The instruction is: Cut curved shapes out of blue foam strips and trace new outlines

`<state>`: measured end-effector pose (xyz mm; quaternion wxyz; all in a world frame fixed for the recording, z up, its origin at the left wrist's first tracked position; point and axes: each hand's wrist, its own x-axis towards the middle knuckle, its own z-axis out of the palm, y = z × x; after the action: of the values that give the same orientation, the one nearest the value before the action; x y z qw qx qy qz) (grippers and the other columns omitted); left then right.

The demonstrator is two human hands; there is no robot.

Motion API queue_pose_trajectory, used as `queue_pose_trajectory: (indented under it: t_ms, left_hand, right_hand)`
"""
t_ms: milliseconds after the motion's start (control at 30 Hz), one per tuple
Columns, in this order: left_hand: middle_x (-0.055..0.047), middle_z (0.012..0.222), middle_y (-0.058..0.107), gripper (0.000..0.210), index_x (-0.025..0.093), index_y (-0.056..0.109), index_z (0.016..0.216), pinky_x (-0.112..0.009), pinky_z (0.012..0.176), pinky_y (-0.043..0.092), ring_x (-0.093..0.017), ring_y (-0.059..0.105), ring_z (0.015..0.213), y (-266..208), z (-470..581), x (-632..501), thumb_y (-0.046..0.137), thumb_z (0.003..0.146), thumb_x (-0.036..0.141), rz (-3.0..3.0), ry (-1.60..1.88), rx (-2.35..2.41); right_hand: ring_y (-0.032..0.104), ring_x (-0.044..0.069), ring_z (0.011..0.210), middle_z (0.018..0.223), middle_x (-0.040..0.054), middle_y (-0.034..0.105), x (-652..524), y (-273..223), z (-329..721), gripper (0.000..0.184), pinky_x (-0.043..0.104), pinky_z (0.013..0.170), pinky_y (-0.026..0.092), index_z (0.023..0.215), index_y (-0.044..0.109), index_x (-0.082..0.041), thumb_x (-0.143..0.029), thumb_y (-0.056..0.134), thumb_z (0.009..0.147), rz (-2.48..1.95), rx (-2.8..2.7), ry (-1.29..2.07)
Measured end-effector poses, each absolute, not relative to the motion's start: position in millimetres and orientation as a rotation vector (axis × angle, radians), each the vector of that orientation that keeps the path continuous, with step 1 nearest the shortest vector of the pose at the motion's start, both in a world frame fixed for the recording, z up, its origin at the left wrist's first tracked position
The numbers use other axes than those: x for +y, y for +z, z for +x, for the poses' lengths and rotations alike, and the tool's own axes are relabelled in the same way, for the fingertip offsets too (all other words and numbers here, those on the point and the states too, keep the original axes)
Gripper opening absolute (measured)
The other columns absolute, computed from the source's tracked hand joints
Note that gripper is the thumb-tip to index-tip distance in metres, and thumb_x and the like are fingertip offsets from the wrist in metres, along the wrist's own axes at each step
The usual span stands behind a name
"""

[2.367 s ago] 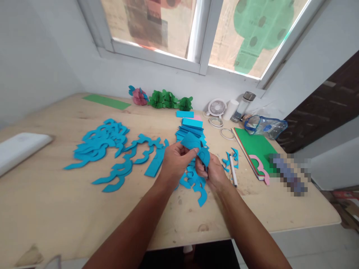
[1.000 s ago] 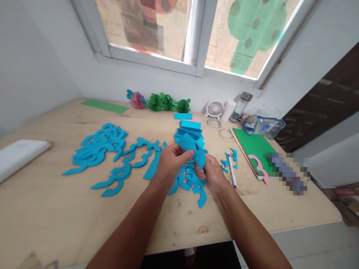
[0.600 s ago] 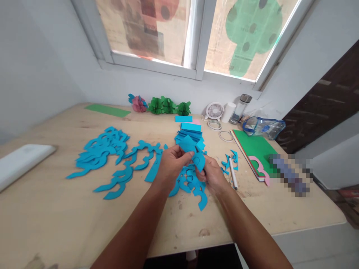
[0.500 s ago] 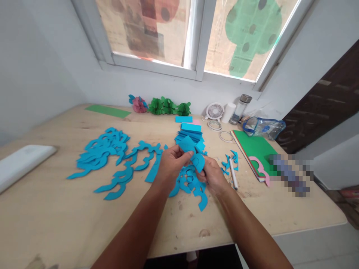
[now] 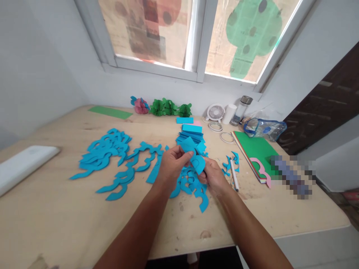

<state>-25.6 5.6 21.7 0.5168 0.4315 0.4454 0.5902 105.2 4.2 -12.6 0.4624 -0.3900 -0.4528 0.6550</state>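
Observation:
My left hand (image 5: 169, 168) pinches a folded piece of blue paper (image 5: 198, 164) between thumb and fingers, above the middle of the table. The paper has a rounded edge and a drawn curved line. My right hand (image 5: 214, 175) is closed at the paper's right side; a small dark bit shows by its fingers, but what it grips is hidden. Beneath both hands lie blue paper scraps (image 5: 202, 201) with curved cuts. Just beyond them is a stack of folded blue paper strips (image 5: 192, 129). Left of my hands, scalloped blue cut-outs (image 5: 123, 177) lie spread out.
A heap of blue cut-outs (image 5: 103, 149) lies further left. On the right are a white marker (image 5: 233, 175), a green paper pad (image 5: 260, 149) and a clear pouch (image 5: 266, 129). A small fan (image 5: 215, 112) and a bottle (image 5: 241, 110) stand by the wall.
The whole view has shifted slightly. My hands and the blue paper keep nearly the same pose; the paper's rounded part has tilted a little.

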Motion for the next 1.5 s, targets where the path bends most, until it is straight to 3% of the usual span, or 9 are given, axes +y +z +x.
queue_pose_trajectory:
  t_ms: [333,1500]
  left_hand:
    - [0.004,0.053,0.053,0.018,0.015,0.058,0.062,-0.023,0.052,0.038,-0.009,0.045,0.05,10,-26,13,0.069,0.065,0.03,0.996,1.462,1.087]
    - [0.005,0.053,0.045,0.022,0.017,0.051,0.061,-0.023,0.052,0.036,-0.01,0.044,0.052,7,-26,14,0.068,0.064,0.031,0.954,1.399,1.106]
  right_hand:
    - [0.023,0.003,0.033,0.039,-0.0096,0.036,4,-11,103,0.055,0.019,0.034,0.013,0.056,0.041,-0.019,-0.068,0.063,0.068,-1.001,-1.116,1.608]
    - [0.023,0.003,0.033,0.04,-0.0091,0.036,4,-13,101,0.053,0.021,0.035,0.012,0.054,0.041,-0.02,-0.065,0.061,0.072,-1.006,-1.126,1.583]
